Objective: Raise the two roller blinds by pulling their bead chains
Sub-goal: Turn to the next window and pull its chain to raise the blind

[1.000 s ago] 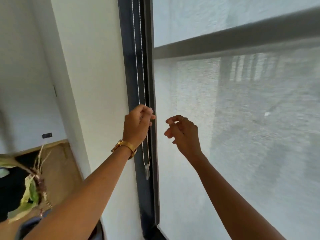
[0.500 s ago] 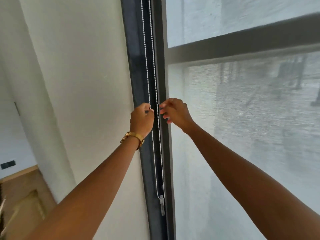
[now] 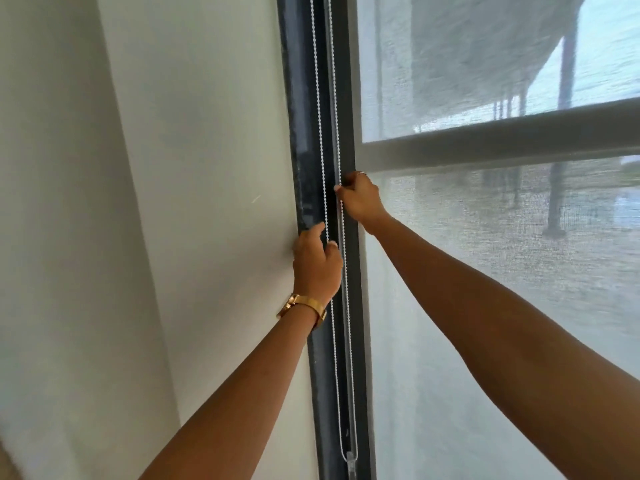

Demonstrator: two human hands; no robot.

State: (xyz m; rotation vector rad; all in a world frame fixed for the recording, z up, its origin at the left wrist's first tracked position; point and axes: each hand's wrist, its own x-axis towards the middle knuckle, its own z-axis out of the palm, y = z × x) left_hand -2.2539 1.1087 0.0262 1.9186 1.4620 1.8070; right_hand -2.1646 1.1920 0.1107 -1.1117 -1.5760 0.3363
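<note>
A white bead chain (image 3: 322,140) hangs in a two-strand loop along the dark window frame (image 3: 304,133). Its clear plastic weight (image 3: 350,459) dangles near the bottom. My right hand (image 3: 360,199) pinches the right strand, higher up, just below the window's crossbar. My left hand (image 3: 317,261), with a gold watch on the wrist, is lower and has its fingers closed on the left strand. A grey translucent roller blind (image 3: 502,254) covers the window to the right. Only this one blind is in view.
A white wall (image 3: 173,202) runs to the left of the frame. A horizontal window bar (image 3: 502,140) shows through the blind fabric. Pillars and a structure outside are dimly visible behind it.
My right hand has climbed up the right strand, while my left hand has dropped lower on the left strand. The view has tilted up and closer to the window.
</note>
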